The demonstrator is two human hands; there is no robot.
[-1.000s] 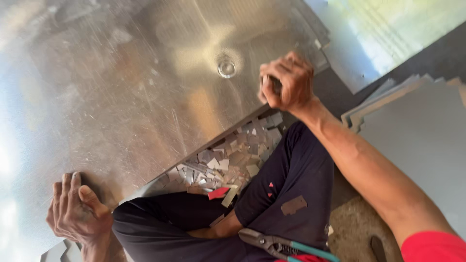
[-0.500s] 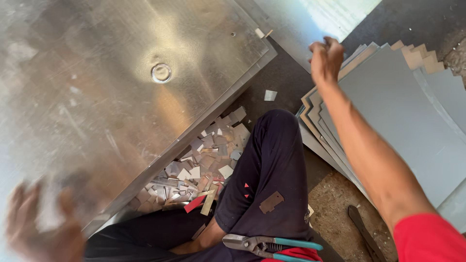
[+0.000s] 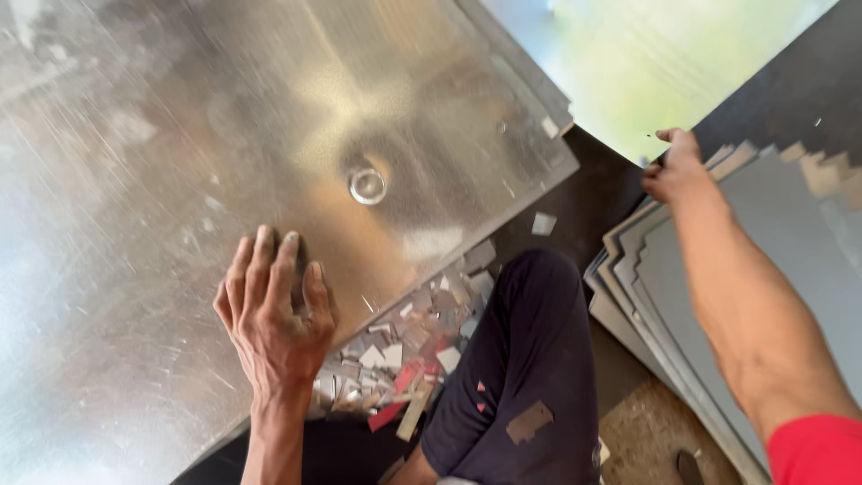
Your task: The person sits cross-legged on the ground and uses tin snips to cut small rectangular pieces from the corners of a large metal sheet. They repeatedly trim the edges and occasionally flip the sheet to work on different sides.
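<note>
Metal offcuts (image 3: 409,350) lie between left hand (image 3: 274,310) and knee (image 3: 539,296).

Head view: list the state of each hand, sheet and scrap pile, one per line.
Left hand: flat, palm down on the metal sheet.
Right hand: reaching out, fingers at the pale sheet's edge.
Metal sheet: lying flat, scratched.
Ring: resting on the metal sheet.
Grey sheets: stacked, edges fanned.
Scrap pieces: scattered on the floor.

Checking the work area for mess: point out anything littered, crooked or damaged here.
Small offcuts lie littered on the floor beside the big metal sheet, by the left hand. The grey sheet stack under the right hand is fanned unevenly.
</note>
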